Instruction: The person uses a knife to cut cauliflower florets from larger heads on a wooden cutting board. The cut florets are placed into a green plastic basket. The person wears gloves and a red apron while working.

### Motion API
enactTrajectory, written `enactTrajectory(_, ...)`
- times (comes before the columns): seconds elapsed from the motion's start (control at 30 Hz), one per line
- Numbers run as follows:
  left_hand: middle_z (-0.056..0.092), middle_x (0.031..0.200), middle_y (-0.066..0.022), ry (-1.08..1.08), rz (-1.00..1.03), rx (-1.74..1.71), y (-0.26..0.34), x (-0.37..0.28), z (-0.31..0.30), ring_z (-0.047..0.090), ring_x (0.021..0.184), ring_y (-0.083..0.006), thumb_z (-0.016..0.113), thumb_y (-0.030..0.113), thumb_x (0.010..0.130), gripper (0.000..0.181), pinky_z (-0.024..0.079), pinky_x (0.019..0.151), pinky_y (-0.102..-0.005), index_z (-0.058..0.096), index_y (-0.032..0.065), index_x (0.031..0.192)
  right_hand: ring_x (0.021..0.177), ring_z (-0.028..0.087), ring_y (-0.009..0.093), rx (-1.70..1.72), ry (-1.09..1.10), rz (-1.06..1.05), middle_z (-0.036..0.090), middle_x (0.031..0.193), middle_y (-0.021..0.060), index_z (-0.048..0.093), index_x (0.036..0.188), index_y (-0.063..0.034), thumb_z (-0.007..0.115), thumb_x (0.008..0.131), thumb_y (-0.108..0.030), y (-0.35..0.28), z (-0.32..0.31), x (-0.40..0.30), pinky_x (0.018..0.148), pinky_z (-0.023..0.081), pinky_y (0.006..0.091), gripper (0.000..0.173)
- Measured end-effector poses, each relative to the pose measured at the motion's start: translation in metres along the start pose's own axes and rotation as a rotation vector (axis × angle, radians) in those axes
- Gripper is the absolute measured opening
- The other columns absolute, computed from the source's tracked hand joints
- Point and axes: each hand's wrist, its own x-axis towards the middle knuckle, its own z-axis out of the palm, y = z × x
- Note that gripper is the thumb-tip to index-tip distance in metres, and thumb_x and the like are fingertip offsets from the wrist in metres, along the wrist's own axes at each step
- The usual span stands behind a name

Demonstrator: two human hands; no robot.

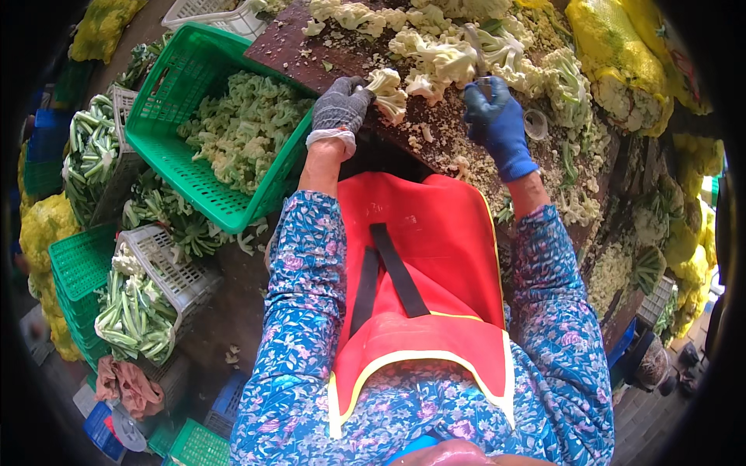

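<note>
My left hand (pixel 342 108), in a grey knit glove, grips a cauliflower piece (pixel 388 96) above the table's near edge. In a blue glove, my right hand (pixel 498 125) is closed around the handle of a knife (pixel 477 49). The curved blade points away from me, over a heap of cut cauliflower (pixel 446 58). Just left of my left hand, a green plastic crate (pixel 224 215) tilts towards me, partly filled with cauliflower florets (pixel 242 128).
Crumbs and scraps cover the dark red tabletop (pixel 285 43). A small round lid-like object (pixel 535 124) lies beside my right hand. Yellow mesh sacks (pixel 620 58) stand at upper right. White crates (pixel 166 253) of stalks and stacked green crates (pixel 84 262) are on the left.
</note>
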Motion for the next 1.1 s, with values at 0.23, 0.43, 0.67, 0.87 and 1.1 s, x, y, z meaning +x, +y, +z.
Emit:
enactTrajectory(0.23,0.069,0.111,-0.0175,-0.031,-0.05,-0.163,-0.015,0.006,-0.001,0.067,0.102,-0.0292,0.07,0.028,0.083,0.04,0.051,0.089,-0.0361,0.067,0.0044,0.115,0.089,0.069,0.034,-0.045,-0.23,-0.246,0.07,0.094,0.0198,0.061,0.106,-0.0091,0.061,0.092,-0.03,-0.022,0.024,-0.042,0.078,0.054,0.0421,0.025)
enactTrajectory(0.43,0.07,0.107,-0.0166,0.074,-0.009,-0.082,-0.01,-0.01,-0.005,0.067,0.1,-0.0321,0.072,0.031,0.08,0.039,0.052,0.087,-0.0372,0.069,0.0072,0.111,0.093,0.064,0.045,-0.21,-0.366,-0.117,0.067,0.096,0.0252,0.059,0.106,-0.0057,0.058,0.09,-0.032,-0.031,0.068,-0.055,0.079,0.051,0.0492,0.031)
enactTrajectory(0.67,0.072,0.101,-0.0151,0.075,-0.102,-0.058,-0.003,-0.015,-0.005,0.068,0.094,-0.0249,0.076,0.036,0.079,0.043,0.051,0.085,-0.0358,0.068,0.0033,0.106,0.093,0.064,0.045,-0.364,-0.36,-0.155,0.067,0.098,0.0242,0.057,0.111,-0.0084,0.058,0.09,-0.031,-0.023,0.086,-0.046,0.079,0.051,0.051,0.031)
enactTrajectory(0.87,0.072,0.094,-0.0145,0.143,-0.074,-0.156,-0.008,-0.013,0.013,0.067,0.085,-0.0197,0.078,0.035,0.078,0.043,0.051,0.08,-0.032,0.067,0.0004,0.102,0.093,0.065,0.043,-0.437,-0.381,-0.224,0.068,0.098,0.0235,0.057,0.113,-0.0093,0.058,0.09,-0.03,-0.025,0.088,-0.032,0.079,0.051,0.0514,0.031)
enactTrajectory(1.1,0.07,0.09,-0.0069,0.159,-0.237,-0.698,-0.009,-0.012,0.03,0.064,0.082,-0.0159,0.083,0.011,0.071,0.031,0.051,0.076,-0.0278,0.066,0.0009,0.094,0.089,0.066,0.042,-0.467,-0.424,-0.217,0.069,0.094,0.0224,0.055,0.111,-0.0078,0.059,0.091,-0.03,-0.003,0.065,-0.037,0.076,0.052,0.0508,0.03)
